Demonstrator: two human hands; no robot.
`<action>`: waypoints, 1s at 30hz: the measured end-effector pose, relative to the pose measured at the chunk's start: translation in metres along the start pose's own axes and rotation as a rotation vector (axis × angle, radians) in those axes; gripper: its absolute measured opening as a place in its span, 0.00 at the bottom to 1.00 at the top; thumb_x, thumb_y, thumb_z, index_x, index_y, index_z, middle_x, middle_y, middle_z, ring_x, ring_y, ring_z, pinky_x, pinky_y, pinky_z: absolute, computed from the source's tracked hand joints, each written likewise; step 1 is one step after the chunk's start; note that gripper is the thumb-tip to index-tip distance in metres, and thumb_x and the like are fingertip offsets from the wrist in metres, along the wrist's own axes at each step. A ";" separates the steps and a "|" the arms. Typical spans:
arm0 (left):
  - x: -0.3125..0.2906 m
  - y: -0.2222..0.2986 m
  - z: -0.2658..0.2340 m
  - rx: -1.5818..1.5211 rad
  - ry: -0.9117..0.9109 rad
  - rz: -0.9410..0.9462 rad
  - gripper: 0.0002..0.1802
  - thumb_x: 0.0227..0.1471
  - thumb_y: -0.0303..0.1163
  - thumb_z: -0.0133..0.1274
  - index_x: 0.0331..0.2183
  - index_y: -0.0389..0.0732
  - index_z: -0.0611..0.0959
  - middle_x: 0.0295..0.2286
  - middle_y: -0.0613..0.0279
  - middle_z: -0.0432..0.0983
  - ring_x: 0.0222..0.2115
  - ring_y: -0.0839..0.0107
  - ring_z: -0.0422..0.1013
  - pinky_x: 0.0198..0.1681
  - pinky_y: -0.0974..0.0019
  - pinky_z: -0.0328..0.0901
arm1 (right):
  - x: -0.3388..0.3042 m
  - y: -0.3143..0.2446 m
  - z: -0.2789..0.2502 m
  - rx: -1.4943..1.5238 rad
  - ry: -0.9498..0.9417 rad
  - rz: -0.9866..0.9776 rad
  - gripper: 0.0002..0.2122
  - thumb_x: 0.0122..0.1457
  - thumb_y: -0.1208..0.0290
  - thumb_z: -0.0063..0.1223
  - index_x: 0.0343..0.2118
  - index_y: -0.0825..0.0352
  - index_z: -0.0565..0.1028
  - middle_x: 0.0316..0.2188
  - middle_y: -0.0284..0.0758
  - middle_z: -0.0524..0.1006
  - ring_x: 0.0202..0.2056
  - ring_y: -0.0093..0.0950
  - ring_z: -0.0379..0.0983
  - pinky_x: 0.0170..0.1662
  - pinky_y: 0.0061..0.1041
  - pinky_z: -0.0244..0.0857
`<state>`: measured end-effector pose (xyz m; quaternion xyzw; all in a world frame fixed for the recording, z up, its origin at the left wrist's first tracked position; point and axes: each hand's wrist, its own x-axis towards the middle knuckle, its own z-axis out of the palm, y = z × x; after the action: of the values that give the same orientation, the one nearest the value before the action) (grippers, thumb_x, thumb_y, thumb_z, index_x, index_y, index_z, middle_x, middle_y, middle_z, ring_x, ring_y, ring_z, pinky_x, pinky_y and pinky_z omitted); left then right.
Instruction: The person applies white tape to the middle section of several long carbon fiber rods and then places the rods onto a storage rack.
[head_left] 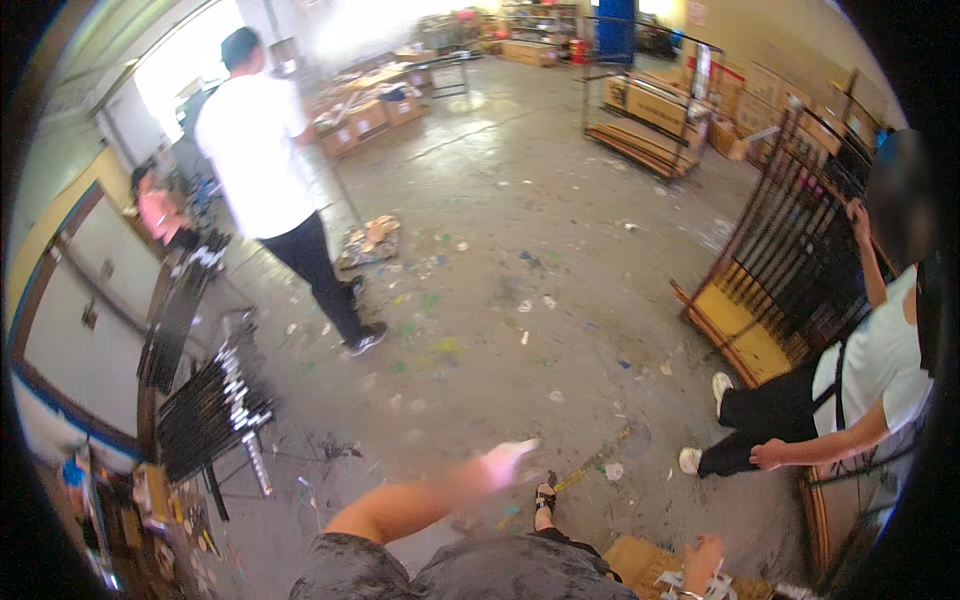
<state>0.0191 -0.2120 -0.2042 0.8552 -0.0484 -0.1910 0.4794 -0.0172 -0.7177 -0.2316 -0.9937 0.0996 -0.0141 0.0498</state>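
My left arm reaches forward across the lower middle. Its hand [508, 464] is pale and smeared by motion, over bare floor, and I see no object in it. Low on the right, my right hand [703, 558] hangs over a piece of brown cardboard [632, 556] with white pieces [722, 583] beside it. Its fingers are too small and partly turned away to show a grip, and whether it touches the white pieces I cannot tell. Below my left hand, a foot in a dark sandal [544, 496] stands on the floor.
At right, a person [868, 372] holds a wheeled rack of dark rods [775, 255]. A person in white [262, 150] stands far left; another sits in pink [160, 212]. Black tubes [212, 415] lie stacked at left. Cardboard boxes [368, 118] and a cart [650, 110] stand behind.
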 end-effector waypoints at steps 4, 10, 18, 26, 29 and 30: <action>-0.138 -0.144 0.035 -0.247 0.313 0.042 0.24 0.58 0.44 0.39 0.50 0.39 0.66 0.53 0.51 0.62 0.44 0.61 0.65 0.45 0.62 0.62 | 0.009 -0.006 0.116 0.178 -0.459 -0.018 0.13 0.35 0.72 0.63 0.27 0.68 0.76 0.23 0.37 0.74 0.28 0.33 0.72 0.31 0.31 0.64; -0.250 -0.254 0.129 -0.816 1.007 -0.358 0.24 0.58 0.44 0.38 0.47 0.33 0.68 0.45 0.50 0.66 0.39 0.61 0.63 0.43 0.63 0.60 | 0.002 -0.044 0.178 0.077 -0.922 -0.023 0.11 0.39 0.71 0.62 0.26 0.69 0.77 0.20 0.37 0.74 0.23 0.30 0.71 0.27 0.28 0.63; -0.194 -0.116 0.089 -0.227 0.817 0.161 0.23 0.58 0.41 0.40 0.48 0.34 0.68 0.43 0.51 0.68 0.38 0.62 0.65 0.42 0.63 0.61 | 0.070 -0.127 0.212 0.668 -0.860 0.026 0.08 0.46 0.71 0.57 0.22 0.73 0.76 0.16 0.35 0.74 0.17 0.24 0.69 0.21 0.23 0.62; -0.188 -0.080 0.071 -1.246 0.780 -0.323 0.24 0.57 0.41 0.39 0.50 0.36 0.68 0.48 0.52 0.66 0.45 0.64 0.62 0.48 0.60 0.57 | 0.087 -0.180 0.191 0.779 -0.562 -0.229 0.06 0.45 0.73 0.55 0.20 0.72 0.76 0.15 0.32 0.73 0.18 0.20 0.67 0.21 0.21 0.60; -0.186 -0.089 0.072 -1.377 0.757 -0.342 0.22 0.55 0.40 0.41 0.48 0.39 0.71 0.47 0.57 0.68 0.47 0.67 0.62 0.51 0.60 0.54 | 0.057 -0.144 0.205 0.696 -0.605 -0.080 0.07 0.44 0.72 0.56 0.19 0.72 0.76 0.15 0.32 0.73 0.17 0.21 0.67 0.21 0.22 0.60; -0.180 -0.093 0.073 -1.412 0.720 -0.327 0.21 0.54 0.40 0.41 0.47 0.40 0.72 0.47 0.58 0.68 0.48 0.68 0.61 0.52 0.60 0.53 | 0.056 -0.095 0.242 0.591 -0.637 -0.114 0.07 0.44 0.71 0.57 0.19 0.71 0.77 0.14 0.32 0.73 0.17 0.21 0.67 0.21 0.23 0.61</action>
<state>-0.1835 -0.1728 -0.2662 0.3561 0.3666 0.0430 0.8585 0.0651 -0.6128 -0.4620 -0.8953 0.0159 0.2626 0.3594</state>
